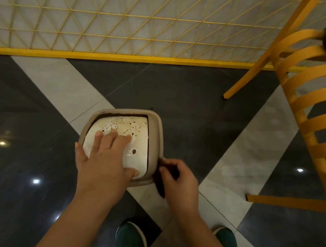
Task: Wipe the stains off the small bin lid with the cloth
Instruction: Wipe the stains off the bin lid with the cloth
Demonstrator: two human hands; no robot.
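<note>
The left hand [103, 157] lies flat, fingers straight and spread, pressing on the glossy white swing lid [136, 138] of the small beige plastic bin [155, 130], which stands on the polished dark-and-pale tiled floor [190, 98]. Brown stains [130, 127] speckle the lid's far half. The right hand [178, 179] pinches a dark brown soft cloth [160, 184] just beside the bin's right rim. The lid looks light, slick and likely pivots, so steadying it flat seems wise. A yellow slatted chair [307, 109] stands near.

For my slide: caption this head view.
Left hand presses stained bin lid; right hand holds dark cloth.
</note>
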